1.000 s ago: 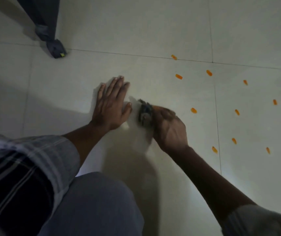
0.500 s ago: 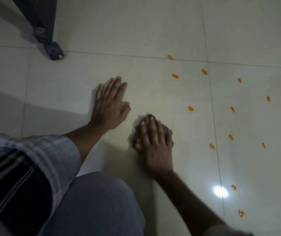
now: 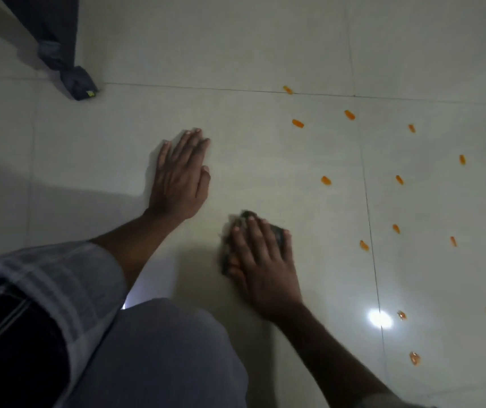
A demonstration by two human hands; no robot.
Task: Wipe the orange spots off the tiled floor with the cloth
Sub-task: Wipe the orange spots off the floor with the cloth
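a dark furniture leg (image 3: 56,39) comes down from the top left corner, its lower end wrapped in dark cloth, with a small yellow-green tag (image 3: 90,93) at the foot. a bright glare of light (image 3: 380,318) sits on a grout line at lower right. a plaid sleeve (image 3: 44,293) and grey trouser knee (image 3: 159,357) fill the lower left.

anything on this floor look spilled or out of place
Yes: orange spots are scattered over the tiled floor, all to the right of the cloth under the right hand, still unwiped.
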